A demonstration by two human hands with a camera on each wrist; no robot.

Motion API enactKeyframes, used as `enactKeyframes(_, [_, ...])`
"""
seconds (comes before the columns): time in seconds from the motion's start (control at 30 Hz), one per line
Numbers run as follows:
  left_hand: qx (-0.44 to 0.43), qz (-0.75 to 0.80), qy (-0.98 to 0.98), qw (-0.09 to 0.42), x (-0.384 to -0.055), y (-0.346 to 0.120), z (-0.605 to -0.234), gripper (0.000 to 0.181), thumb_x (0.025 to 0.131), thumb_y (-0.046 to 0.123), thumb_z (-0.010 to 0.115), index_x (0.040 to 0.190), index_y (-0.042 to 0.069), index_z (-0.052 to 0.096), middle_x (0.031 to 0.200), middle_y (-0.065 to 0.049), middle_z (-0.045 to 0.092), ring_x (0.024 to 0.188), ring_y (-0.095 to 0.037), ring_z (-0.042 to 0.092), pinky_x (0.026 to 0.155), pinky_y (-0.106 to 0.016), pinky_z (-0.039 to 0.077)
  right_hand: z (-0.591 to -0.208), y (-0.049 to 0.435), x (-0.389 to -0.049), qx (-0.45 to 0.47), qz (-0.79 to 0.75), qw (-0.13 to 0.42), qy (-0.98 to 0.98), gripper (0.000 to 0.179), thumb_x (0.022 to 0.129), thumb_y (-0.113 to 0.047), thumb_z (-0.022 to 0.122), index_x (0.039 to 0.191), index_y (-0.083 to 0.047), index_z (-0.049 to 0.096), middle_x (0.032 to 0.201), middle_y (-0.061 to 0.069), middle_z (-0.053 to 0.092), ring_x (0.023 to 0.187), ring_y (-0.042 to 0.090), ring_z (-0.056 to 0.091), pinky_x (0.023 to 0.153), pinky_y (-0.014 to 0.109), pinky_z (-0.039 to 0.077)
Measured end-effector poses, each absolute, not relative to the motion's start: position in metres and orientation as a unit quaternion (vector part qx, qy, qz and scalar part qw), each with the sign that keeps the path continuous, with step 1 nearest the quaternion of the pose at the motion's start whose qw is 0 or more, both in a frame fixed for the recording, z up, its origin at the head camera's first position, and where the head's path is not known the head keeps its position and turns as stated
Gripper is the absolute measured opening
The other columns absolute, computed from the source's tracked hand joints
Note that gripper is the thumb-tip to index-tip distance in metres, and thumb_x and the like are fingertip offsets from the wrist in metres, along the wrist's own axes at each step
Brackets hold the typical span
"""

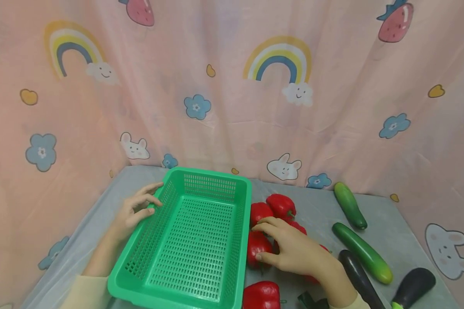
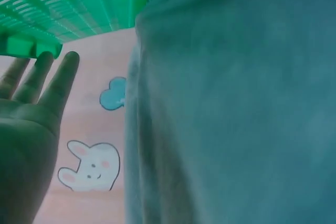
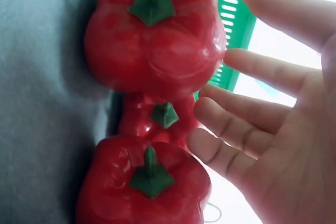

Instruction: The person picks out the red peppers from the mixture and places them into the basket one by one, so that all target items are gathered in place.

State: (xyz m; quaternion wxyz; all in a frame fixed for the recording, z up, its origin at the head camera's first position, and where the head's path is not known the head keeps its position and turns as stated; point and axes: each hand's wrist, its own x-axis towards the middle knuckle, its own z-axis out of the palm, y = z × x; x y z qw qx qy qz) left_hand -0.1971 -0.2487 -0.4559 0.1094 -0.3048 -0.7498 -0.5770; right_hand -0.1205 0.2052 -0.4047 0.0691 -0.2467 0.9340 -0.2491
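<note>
A green slotted plastic basket sits on the grey cloth. My left hand is at its left rim; in the left wrist view the extended fingers reach the basket's edge. My right hand is over a red bell pepper just right of the basket, thumb and fingers spread around its upper side without gripping it. In the right wrist view, fingertips are close beside the red bell peppers with green stems. More red bell peppers lie around and partly beneath this hand.
Another red bell pepper lies near the basket's front right. Farther right are two green cucumber-like vegetables and two dark eggplants. A dark green item is partly hidden by the right forearm. A patterned pink curtain hangs behind.
</note>
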Motion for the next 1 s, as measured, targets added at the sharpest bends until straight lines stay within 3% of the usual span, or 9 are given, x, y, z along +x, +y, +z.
enactKeyframes(0.1, [-0.322, -0.598, -0.726, 0.108, -0.1987, -0.2465, -0.4613, 0.018, 0.093, -0.012, 0.051, 0.096, -0.003, 0.067, 0.161, -0.028, 0.048, 0.154, -0.028, 0.042, 0.113, -0.074, 0.030, -0.4070, 0.2033, -0.1205, -0.249, -0.248, 0.086, 0.932, 0.071, 0.082, -0.044, 0.092, 0.146, -0.027, 0.066, 0.146, -0.006, 0.059, 0.134, 0.024, 0.053, 0.082, 0.047, 0.065])
enactKeyframes(0.17, [-0.329, -0.602, -0.718, 0.117, -0.1995, -0.2448, -0.4629, 0.018, 0.091, -0.011, 0.049, 0.093, 0.000, 0.063, 0.161, -0.030, 0.047, 0.155, -0.030, 0.040, 0.105, -0.085, 0.026, -0.4086, 0.2022, -0.1205, -0.251, -0.248, 0.092, 0.931, 0.076, 0.080, -0.042, 0.094, 0.148, -0.027, 0.066, 0.147, -0.005, 0.059, 0.135, 0.025, 0.053, 0.081, 0.048, 0.065])
enactKeyframes(0.27, [-0.332, -0.603, -0.714, 0.128, -0.2002, -0.2432, -0.4634, 0.019, 0.090, -0.010, 0.047, 0.089, 0.004, 0.060, 0.160, -0.032, 0.047, 0.156, -0.042, 0.036, 0.099, -0.086, 0.026, -0.4111, 0.2012, -0.1209, -0.256, -0.247, 0.096, 0.930, 0.080, 0.077, -0.040, 0.096, 0.150, -0.026, 0.065, 0.146, -0.005, 0.061, 0.134, 0.025, 0.053, 0.081, 0.047, 0.066])
enactKeyframes(0.37, [-0.326, -0.606, -0.714, 0.130, -0.2002, -0.2423, -0.4627, 0.020, 0.089, -0.010, 0.046, 0.088, 0.005, 0.059, 0.161, -0.032, 0.046, 0.152, -0.061, 0.029, 0.101, -0.089, 0.024, -0.4133, 0.2008, -0.1218, -0.261, -0.246, 0.096, 0.928, 0.081, 0.076, -0.039, 0.097, 0.149, -0.025, 0.066, 0.143, -0.006, 0.063, 0.133, 0.025, 0.054, 0.081, 0.045, 0.066])
enactKeyframes(0.47, [-0.318, -0.609, -0.715, 0.131, -0.2000, -0.2415, -0.4625, 0.021, 0.089, -0.011, 0.044, 0.086, 0.005, 0.058, 0.161, -0.032, 0.045, 0.148, -0.070, 0.024, 0.102, -0.095, 0.017, -0.4146, 0.2006, -0.1230, -0.264, -0.245, 0.094, 0.928, 0.081, 0.075, -0.040, 0.097, 0.148, -0.024, 0.067, 0.140, -0.006, 0.065, 0.130, 0.024, 0.055, 0.080, 0.045, 0.066])
enactKeyframes(0.8, [-0.294, -0.578, -0.745, 0.154, -0.1964, -0.2383, -0.4585, 0.023, 0.087, -0.011, 0.043, 0.082, 0.007, 0.057, 0.156, -0.038, 0.046, 0.146, -0.068, 0.033, 0.102, -0.094, 0.023, -0.4140, 0.2030, -0.1224, -0.259, -0.248, 0.102, 0.928, 0.078, 0.075, -0.046, 0.096, 0.145, -0.027, 0.068, 0.136, -0.009, 0.062, 0.128, 0.021, 0.054, 0.078, 0.040, 0.065])
enactKeyframes(0.93, [-0.292, -0.574, -0.751, 0.146, -0.1963, -0.2385, -0.4580, 0.022, 0.087, -0.010, 0.046, 0.085, 0.008, 0.059, 0.158, -0.035, 0.046, 0.147, -0.067, 0.033, 0.102, -0.094, 0.023, -0.4116, 0.2040, -0.1218, -0.255, -0.251, 0.095, 0.929, 0.078, 0.073, -0.047, 0.097, 0.144, -0.029, 0.069, 0.136, -0.009, 0.061, 0.130, 0.022, 0.053, 0.077, 0.040, 0.065])
enactKeyframes(1.0, [-0.291, -0.574, -0.752, 0.141, -0.1963, -0.2393, -0.4585, 0.022, 0.088, -0.011, 0.047, 0.087, 0.007, 0.061, 0.159, -0.033, 0.046, 0.148, -0.067, 0.032, 0.109, -0.087, 0.027, -0.4101, 0.2041, -0.1216, -0.253, -0.252, 0.088, 0.930, 0.078, 0.072, -0.046, 0.097, 0.143, -0.030, 0.070, 0.136, -0.009, 0.061, 0.130, 0.022, 0.053, 0.076, 0.040, 0.065])
